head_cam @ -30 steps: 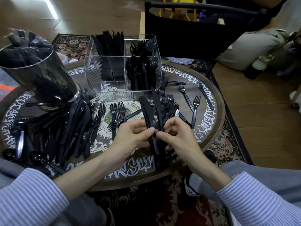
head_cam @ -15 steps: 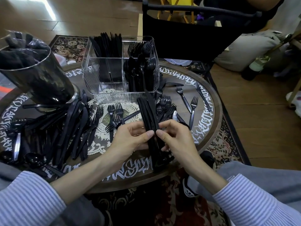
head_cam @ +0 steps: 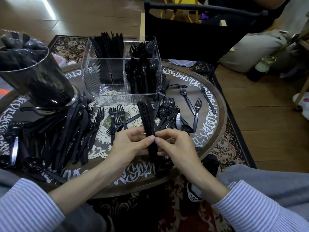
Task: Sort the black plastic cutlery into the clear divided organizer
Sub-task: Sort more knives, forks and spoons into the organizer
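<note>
Item one: bundle of black knives (head_cam: pixel 147 121), stacked flat together, upright and leaning slightly away from me, just in front of the clear organizer (head_cam: pixel 122 71). I log my left hand (head_cam: pixel 132 143) and right hand (head_cam: pixel 173 144) both gripping it, thumbs nearly touching across the handles. Item two: the organizer on the round table (head_cam: pixel 215 104), knives standing in its far-left compartment, forks and spoons in its right side. Item three: loose forks (head_cam: pixel 197 106) right of the bundle; a heap of knives (head_cam: pixel 75 128) to the left, beside a dark tumbler (head_cam: pixel 33 74).
</note>
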